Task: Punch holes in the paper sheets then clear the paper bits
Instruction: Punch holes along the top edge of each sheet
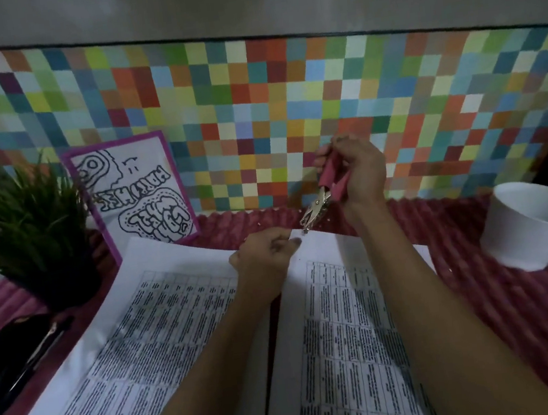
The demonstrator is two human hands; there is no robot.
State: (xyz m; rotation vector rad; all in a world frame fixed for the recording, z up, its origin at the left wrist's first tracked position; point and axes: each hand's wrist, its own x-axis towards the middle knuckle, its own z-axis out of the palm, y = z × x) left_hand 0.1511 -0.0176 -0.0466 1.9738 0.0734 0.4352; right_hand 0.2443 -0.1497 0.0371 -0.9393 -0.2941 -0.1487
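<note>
Gripping pink-handled metal hole punch [324,198] in curled right hand [361,169], just above far edge of white printed paper sheets [341,319] lying on red ribbed worktop [520,315]; pinching that edge with left hand [264,253].

My counter [520,315], draped in a ribbed pink cloth [541,347], carries printed paper sheets [127,346] side by side in the middle, a white bowl [537,226] far right, a potted plant [23,231] far left and a black case [11,356] near left.
</note>
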